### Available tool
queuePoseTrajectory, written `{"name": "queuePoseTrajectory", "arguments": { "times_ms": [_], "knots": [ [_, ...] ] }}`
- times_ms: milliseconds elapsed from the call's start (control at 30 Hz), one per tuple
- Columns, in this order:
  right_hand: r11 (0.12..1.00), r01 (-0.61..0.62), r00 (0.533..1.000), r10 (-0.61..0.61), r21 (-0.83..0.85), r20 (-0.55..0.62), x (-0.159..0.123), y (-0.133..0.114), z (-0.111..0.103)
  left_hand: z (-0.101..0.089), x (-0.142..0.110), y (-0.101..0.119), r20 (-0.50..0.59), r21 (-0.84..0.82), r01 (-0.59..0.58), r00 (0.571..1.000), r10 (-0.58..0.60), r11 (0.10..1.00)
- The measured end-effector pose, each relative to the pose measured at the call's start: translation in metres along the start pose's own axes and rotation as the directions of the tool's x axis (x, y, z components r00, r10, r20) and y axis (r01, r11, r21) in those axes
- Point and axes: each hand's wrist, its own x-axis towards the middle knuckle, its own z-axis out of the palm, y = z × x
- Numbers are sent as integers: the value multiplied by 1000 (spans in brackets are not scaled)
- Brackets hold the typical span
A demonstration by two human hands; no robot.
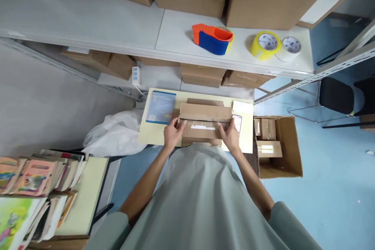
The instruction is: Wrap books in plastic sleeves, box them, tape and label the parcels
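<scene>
A small cardboard box (205,113) lies on the cream table (158,139) in front of me, its two upper flaps meeting at a dark seam. Flaps stick out on its far and near sides, and a white label strip shows near the seam. My left hand (172,134) grips the box's left end, thumb on top near the seam. At the right end my right hand (230,136) holds it the same way. A phone (237,124) with a lit screen lies just beyond the right hand. Left of the box is a blue-edged printed sheet (160,106).
On the shelf (117,19) stand an orange-and-blue tape dispenser (212,39) and tape rolls (265,45). An open carton (288,148) holding small boxes is at right. Stacked books (38,175) and a white plastic bag (113,134) are at left. A chair (336,95) stands farther right.
</scene>
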Motion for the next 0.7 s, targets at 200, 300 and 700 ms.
{"name": "queuePoseTrajectory", "arguments": {
  "times_ms": [200,300,700],
  "knots": [
    [983,-100,991,113,152,-78,6,7,9,8,5,1,-75,15,31,997,-29,999],
    [948,-81,991,109,307,-76,11,17,8,5,13,-2,-42,-75,62,997,-65,995],
    [793,36,980,89,609,-175,-5,-2,-47,-58,17,24,-22,-187,-103,995,101,977]
  ]
}}
